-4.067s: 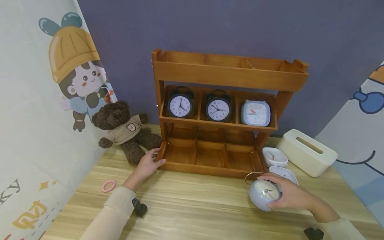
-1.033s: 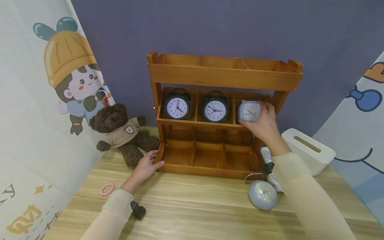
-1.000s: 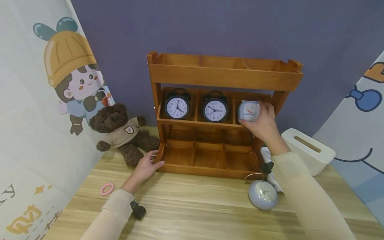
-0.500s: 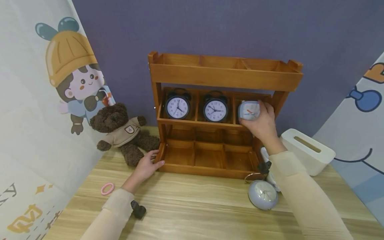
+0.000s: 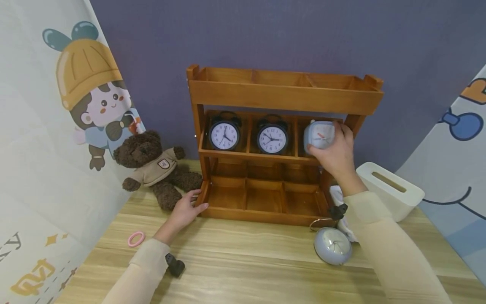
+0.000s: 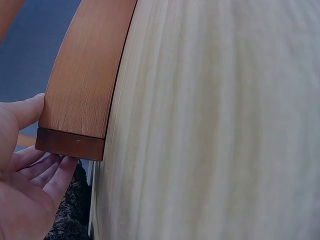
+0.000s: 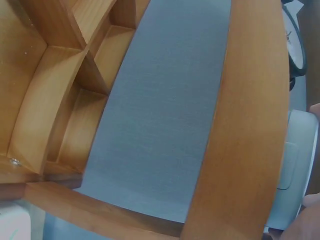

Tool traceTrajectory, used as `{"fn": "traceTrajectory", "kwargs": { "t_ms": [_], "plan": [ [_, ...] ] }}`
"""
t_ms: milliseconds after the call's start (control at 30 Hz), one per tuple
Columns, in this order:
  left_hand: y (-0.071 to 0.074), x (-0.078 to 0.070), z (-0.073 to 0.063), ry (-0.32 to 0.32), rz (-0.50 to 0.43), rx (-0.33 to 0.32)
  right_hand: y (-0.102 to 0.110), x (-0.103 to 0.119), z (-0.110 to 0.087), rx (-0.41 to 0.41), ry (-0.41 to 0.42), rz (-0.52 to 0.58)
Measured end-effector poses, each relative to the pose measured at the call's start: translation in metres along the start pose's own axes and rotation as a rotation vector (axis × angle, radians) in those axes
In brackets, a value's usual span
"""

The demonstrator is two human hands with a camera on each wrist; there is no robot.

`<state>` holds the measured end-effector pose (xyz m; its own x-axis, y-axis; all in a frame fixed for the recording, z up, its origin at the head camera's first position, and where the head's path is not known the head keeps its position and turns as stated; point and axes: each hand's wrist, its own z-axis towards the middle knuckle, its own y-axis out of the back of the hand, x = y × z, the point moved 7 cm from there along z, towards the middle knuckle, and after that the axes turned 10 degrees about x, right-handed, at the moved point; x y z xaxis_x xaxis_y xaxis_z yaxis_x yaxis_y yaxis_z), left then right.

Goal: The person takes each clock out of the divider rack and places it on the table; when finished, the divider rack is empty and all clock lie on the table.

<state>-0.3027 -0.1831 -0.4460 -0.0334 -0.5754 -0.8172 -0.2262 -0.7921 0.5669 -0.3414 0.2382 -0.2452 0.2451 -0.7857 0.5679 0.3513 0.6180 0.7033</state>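
2 settled, 1 in progress

So there's a black clock (image 5: 224, 136) in the left middle-tier compartment of the wooden rack (image 5: 284, 98), and another black clock (image 5: 272, 139) in the compartment beside it. Those 2 look done to me. The blue clock (image 5: 319, 134) is at the right compartment, a bit tilted, pinched in the right hand (image 5: 336, 154). Can't tell if its base touches wood, so I'd call it unfinished. The left hand (image 5: 184, 211) is relaxed, thumb and fingers spread against the rack's lower left corner. Leftover, I reckon: the round clock (image 5: 332, 247) on the tabletop (image 5: 235, 261), just off the rack's front right corner.
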Motion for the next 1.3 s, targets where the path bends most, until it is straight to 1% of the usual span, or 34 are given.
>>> {"fn": "traceTrajectory", "kwargs": {
  "t_ms": [200,333,633,733,800,867,1033,1300],
  "plan": [
    [0.0,-0.001,-0.001,0.0,-0.008,0.004,0.007,0.01,-0.004,-0.024,0.034,0.007],
    [0.0,-0.002,-0.001,0.002,-0.009,0.002,0.011,0.016,-0.008,-0.018,0.038,0.016],
    [0.0,-0.002,-0.002,-0.002,-0.013,0.0,0.011,0.028,-0.035,0.073,0.065,0.022],
    [0.0,-0.002,-0.002,-0.002,-0.009,-0.001,0.009,0.03,-0.045,0.136,0.065,0.021],
    [0.001,-0.002,-0.002,0.001,-0.009,-0.003,0.005,0.031,-0.053,0.185,0.08,0.019],
    [0.001,-0.002,-0.001,0.004,-0.009,-0.003,0.002,0.031,-0.061,0.229,0.105,0.021],
    [0.001,-0.002,-0.002,0.009,-0.014,-0.002,-0.009,0.031,-0.081,0.308,0.175,0.023],
    [0.0,-0.003,-0.003,0.003,-0.009,-0.003,-0.037,0.028,-0.108,0.462,0.251,0.041]
  ]
}}
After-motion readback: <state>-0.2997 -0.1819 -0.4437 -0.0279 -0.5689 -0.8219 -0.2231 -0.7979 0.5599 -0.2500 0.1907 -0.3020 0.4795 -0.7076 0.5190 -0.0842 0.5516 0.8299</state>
